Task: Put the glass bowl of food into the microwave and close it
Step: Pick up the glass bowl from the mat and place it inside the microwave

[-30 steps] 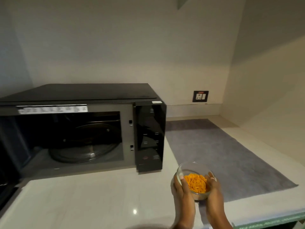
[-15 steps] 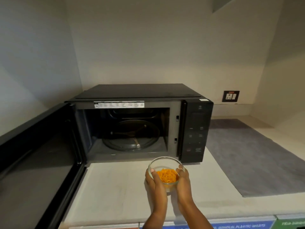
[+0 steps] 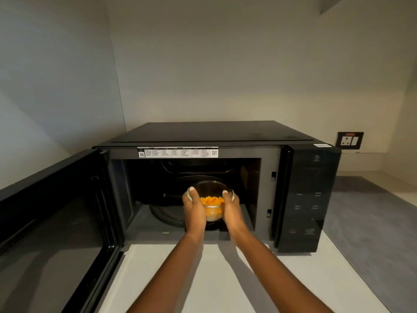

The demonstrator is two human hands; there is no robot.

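Glass bowl (image 3: 211, 201) (orange food inside) between left hand (image 3: 194, 210) and right hand (image 3: 232, 210), both clasping its sides, inside open microwave (image 3: 248, 136)

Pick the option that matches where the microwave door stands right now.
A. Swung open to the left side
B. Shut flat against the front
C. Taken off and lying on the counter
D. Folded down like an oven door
A: the microwave door hangs open on the left of the microwave, leaving the cavity clear while the left hand and right hand hold the glass bowl at the opening.
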